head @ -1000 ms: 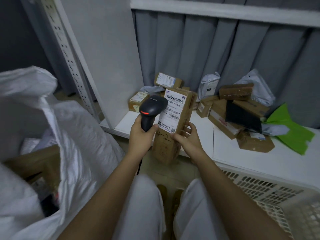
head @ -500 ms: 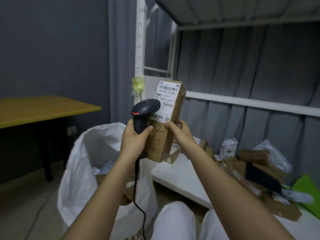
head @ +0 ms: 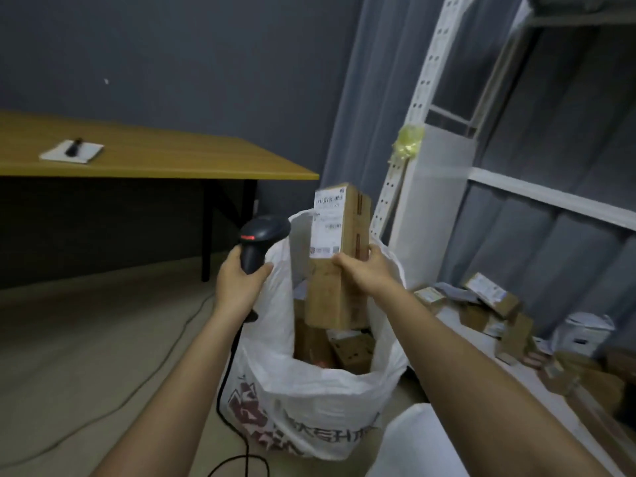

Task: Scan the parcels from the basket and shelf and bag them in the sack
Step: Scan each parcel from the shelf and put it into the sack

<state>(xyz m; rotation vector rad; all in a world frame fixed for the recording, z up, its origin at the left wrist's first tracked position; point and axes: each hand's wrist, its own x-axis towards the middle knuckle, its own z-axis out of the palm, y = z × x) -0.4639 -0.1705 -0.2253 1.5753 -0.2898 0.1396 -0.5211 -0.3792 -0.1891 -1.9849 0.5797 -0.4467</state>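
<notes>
Brown cardboard fills the right hand (head: 364,273), whose fingers and thumb are curled round the middle of a tall parcel (head: 335,266) held upright at the centre of the frame. A white shipping label (head: 327,225) with barcodes covers the upper part of the parcel's near face. The parcel hangs over the open mouth of the white sack (head: 309,401), its lower end down between the sack's raised rim edges.

Just left of it, the left hand (head: 241,280) grips the handle of a black barcode scanner (head: 261,235), fingers wrapped round it, the scanner head pointing to the right with a small red strip showing on it. A dark cable (head: 237,452) drops from the scanner and loops across the floor at the bottom of the frame.

Inside the sack lie several more cardboard boxes (head: 347,349). The sack stands on the floor at lower centre, with red and grey printing on its front.

To the right, a white metal shelf (head: 550,201) rises along the right side of the frame, with a yellowish ribbon tied to its upright. On its low board at the right edge sit more parcels (head: 492,297), brown boxes and a white packet, blurred.

At upper left stands a wooden table (head: 172,160) against the dark wall, carrying a white pad (head: 72,152) with a dark pen lying on it.
</notes>
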